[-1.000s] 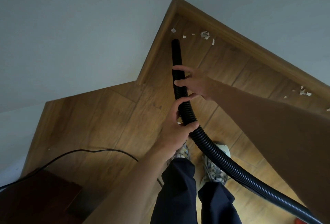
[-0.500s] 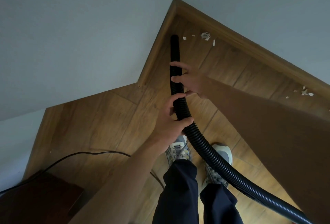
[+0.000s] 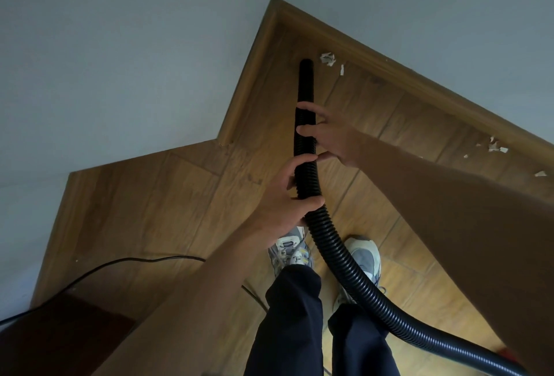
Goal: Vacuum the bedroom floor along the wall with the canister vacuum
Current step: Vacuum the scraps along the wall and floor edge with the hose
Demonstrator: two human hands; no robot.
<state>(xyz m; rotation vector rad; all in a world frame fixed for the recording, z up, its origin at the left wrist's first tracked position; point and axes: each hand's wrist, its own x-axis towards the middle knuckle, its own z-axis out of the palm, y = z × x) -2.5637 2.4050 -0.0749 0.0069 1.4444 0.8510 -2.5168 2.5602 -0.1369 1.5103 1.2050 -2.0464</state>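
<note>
left hand (image 3: 281, 205) and right hand (image 3: 332, 139) grip the hose (image 3: 305, 85) (fingers (image 3: 307, 129) curled, 2 holds); its mouth should skim low toward the scraps (image 3: 327, 58).

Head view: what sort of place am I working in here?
Probably a room corner in a home: wood-plank floor, wooden skirting under plain walls, and a vacuum hose aimed at paper scraps.

The vacuum hose (image 3: 344, 258) reaches toward the corner. Paper scraps (image 3: 327, 59) lie just right of its end, beside the baseboard (image 3: 419, 83). A cord (image 3: 135, 260) lies left.
</note>
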